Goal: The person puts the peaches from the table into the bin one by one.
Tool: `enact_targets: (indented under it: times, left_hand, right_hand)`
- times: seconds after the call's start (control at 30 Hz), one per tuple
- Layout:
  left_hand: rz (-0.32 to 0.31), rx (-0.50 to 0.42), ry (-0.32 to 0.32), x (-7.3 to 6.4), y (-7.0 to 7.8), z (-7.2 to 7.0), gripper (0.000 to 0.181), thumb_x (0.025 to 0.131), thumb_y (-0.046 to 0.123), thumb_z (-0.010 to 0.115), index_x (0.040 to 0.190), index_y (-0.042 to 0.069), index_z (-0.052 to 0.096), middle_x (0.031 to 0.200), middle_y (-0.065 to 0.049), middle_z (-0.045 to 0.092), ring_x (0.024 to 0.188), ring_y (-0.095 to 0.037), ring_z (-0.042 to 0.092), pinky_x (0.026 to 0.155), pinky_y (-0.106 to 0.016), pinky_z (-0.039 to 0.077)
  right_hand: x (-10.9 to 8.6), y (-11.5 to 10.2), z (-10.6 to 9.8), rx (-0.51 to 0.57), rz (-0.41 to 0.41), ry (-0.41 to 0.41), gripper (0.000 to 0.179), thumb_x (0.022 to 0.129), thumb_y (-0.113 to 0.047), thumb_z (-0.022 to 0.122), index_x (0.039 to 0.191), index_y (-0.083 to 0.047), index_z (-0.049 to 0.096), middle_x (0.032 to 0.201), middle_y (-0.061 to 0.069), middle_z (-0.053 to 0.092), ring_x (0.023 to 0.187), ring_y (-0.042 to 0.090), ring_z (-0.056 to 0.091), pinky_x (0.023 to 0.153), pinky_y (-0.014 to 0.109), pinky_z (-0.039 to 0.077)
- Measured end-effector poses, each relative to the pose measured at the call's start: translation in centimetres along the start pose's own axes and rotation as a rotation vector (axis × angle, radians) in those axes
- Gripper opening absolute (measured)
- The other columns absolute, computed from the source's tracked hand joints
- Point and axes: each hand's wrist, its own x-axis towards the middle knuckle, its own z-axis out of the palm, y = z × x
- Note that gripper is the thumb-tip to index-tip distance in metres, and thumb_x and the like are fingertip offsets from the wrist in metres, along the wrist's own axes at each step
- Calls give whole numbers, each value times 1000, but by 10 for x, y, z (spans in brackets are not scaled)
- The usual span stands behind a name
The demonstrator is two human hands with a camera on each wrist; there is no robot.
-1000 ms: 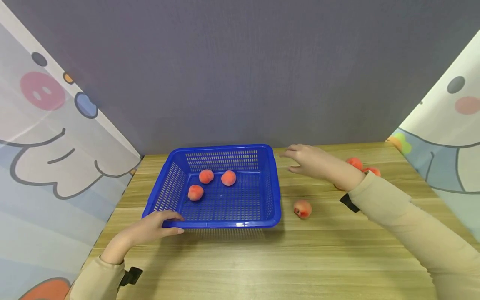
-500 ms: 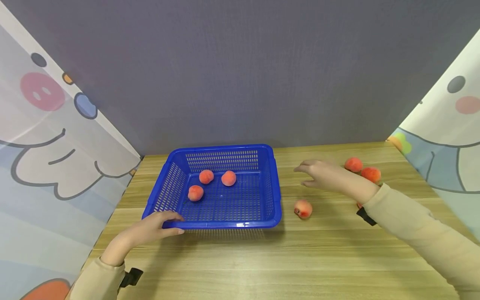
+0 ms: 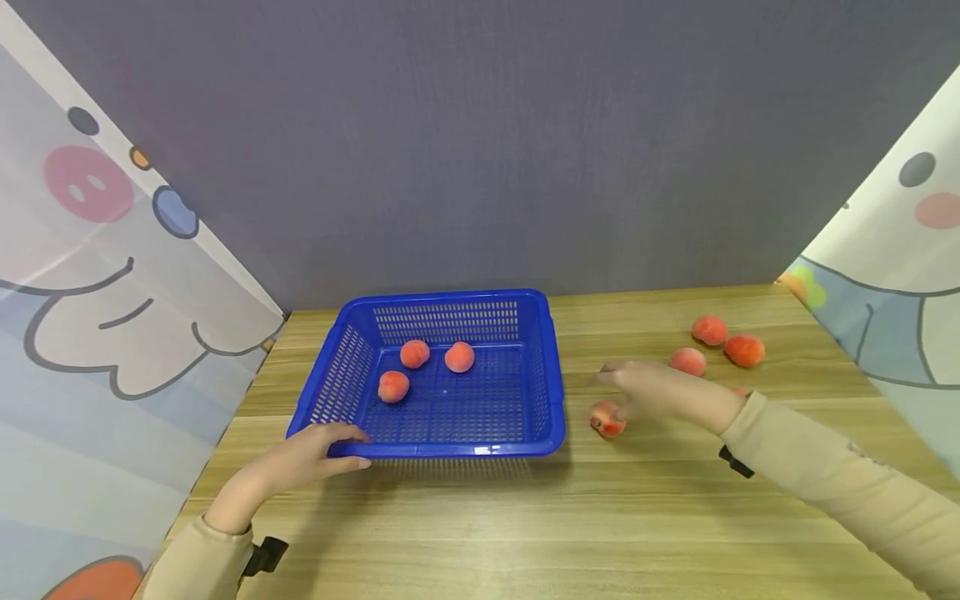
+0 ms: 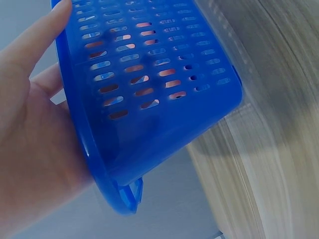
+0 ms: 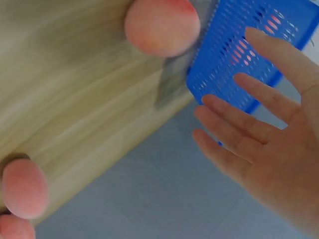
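Head view — left fingers [image 3: 347,464] grip basket [image 3: 450,450], right fingers [image 5: 269,97] loose near peach [image 3: 604,422] — sleeve [image 3: 832,475] overlaps another peach [image 3: 741,391].

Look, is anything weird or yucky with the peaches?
One peach, by the right hand, has a dark spot, unlike the three peaches in the basket. It may be just its stem end; I can't tell.

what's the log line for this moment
left hand: grips basket | right hand: empty, near peach | basket: three peaches | table: more peaches
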Motion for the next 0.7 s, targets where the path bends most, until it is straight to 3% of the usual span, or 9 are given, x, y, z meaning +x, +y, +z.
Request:
enact_targets:
  times: [0.37, 0.7]
  left_hand:
    - [-38, 38, 33, 0, 3, 4, 34, 84, 39, 57, 99, 9, 62, 92, 4, 62, 82, -9, 56, 70, -30, 47]
    - [-50, 56, 44, 0, 3, 4, 34, 83, 40, 58, 98, 10, 63, 92, 4, 62, 83, -11, 56, 70, -31, 47]
  right_hand:
    - [-3, 6, 28, 32, -159, 55, 40, 60, -4, 74, 97, 3, 61, 90, 11, 60, 80, 24, 58, 68, 32, 50]
    - [-5, 7, 41, 93, -43, -60, 55, 55, 5, 70, 108, 3, 56, 96, 12, 53, 83, 25, 55, 67, 34, 48]
